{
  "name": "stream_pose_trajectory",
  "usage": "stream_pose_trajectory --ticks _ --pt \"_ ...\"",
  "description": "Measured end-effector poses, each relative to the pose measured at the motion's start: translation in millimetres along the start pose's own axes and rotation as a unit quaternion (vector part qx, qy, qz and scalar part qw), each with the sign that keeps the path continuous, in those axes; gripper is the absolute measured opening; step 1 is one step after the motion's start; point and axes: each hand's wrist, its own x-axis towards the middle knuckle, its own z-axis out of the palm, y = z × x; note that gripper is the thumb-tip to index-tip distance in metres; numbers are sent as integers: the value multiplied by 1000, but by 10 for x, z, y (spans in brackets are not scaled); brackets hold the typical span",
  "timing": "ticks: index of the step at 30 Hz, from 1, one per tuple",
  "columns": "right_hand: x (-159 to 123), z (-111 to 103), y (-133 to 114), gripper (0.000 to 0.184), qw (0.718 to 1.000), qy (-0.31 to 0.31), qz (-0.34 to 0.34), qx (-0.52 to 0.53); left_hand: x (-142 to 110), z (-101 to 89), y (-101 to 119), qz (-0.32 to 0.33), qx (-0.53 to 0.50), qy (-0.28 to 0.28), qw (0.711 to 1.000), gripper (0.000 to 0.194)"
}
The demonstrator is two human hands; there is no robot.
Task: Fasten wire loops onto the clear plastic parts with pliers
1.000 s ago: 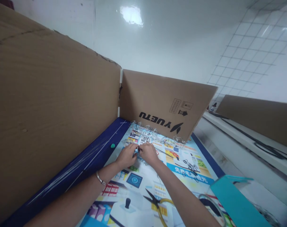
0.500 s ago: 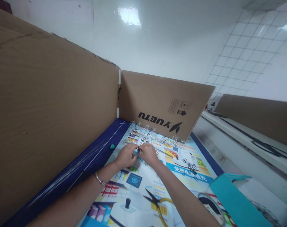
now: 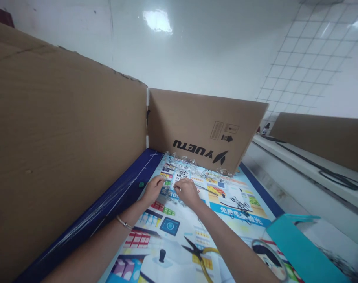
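My left hand (image 3: pixel 153 190) is over the far left part of the printed sheet (image 3: pixel 181 224), its fingertips pinched together. Just to its right, a small gap away, my right hand (image 3: pixel 188 191) is closed too, thumb against curled fingers. What either hand pinches is too small to make out. Small clear, glittering pieces (image 3: pixel 193 167) lie in a band beyond the hands, and a few more show beneath them. Scissor-like pliers with yellow handles (image 3: pixel 198 251) lie with their jaws apart near my right forearm. A cluster of black rings (image 3: pixel 240 206) rests to the right of my right hand.
Cardboard panels stand at the left (image 3: pixel 69 137) and far side (image 3: pixel 202 122). A green blob (image 3: pixel 141 184) sits on the blue border. At the right are a turquoise box-like object (image 3: pixel 305 247), a round clear dish (image 3: pixel 268 259) and a white ledge (image 3: pixel 302 153) with black cable.
My hands were together at the fingertips and have come apart. The left has moved left, while the right stays nearly in place. A small dark thing between the fingertips no longer shows.
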Motion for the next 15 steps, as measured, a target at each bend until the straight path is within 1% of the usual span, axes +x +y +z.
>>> stream_pose_trajectory --ticks 3,6,11,15 --pt "-7 10 0 16 1000 15 3 14 -11 35 15 -34 -38 -32 998 16" --pt "-14 5 -9 16 999 30 3 28 -19 51 44 -67 -74 -51 994 19" --pt "-23 -16 -13 15 998 48 2 42 -4 10 42 -114 -115 -81 983 24" --pt "-17 3 16 14 997 56 12 49 26 -35 -7 -126 -137 -104 977 28"
